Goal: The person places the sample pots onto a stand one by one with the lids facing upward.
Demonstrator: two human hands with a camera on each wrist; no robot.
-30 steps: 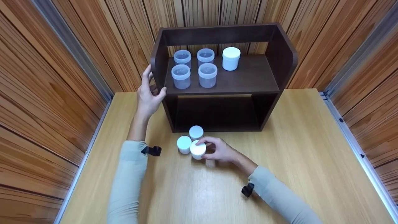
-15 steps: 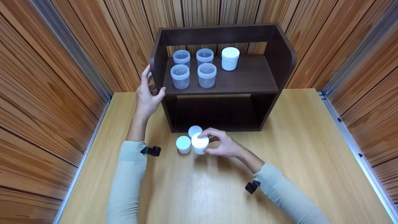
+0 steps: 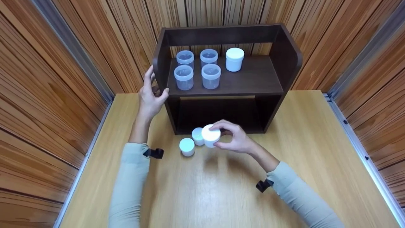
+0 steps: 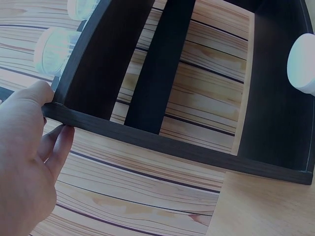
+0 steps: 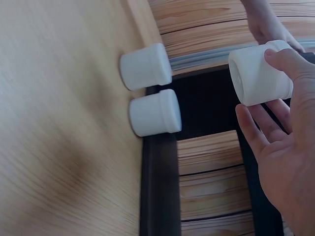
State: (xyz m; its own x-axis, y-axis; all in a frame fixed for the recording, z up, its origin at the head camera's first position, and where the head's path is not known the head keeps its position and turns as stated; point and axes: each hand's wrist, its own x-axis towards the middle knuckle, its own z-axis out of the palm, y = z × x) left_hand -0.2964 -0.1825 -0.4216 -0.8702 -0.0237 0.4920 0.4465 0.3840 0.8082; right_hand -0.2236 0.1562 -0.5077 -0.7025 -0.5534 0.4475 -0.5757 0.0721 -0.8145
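Note:
My right hand (image 3: 235, 139) grips a white lidded jar (image 3: 211, 136) between thumb and fingers, raised above the table in front of the shelf. In the right wrist view the thumb lies along one side of the jar (image 5: 261, 73) and the fingers are on the other. Two more white jars stand on the table: one (image 3: 187, 147) to the left, the other (image 3: 197, 136) just behind the held jar and partly covered by it. My left hand (image 3: 151, 99) holds the left side panel of the dark brown shelf (image 3: 253, 84), thumb at the front edge, fingers around the outside.
On the upper board stand several translucent jars (image 3: 211, 77) at the left, with a white lidded jar (image 3: 234, 60) to their right. The lower compartment (image 3: 218, 115) faces forward. Wooden panel walls (image 3: 47, 95) enclose the light wood table (image 3: 310, 152).
The right hand has lifted the white jar off the table and carried it up, forward and slightly right. The left hand keeps its hold on the shelf.

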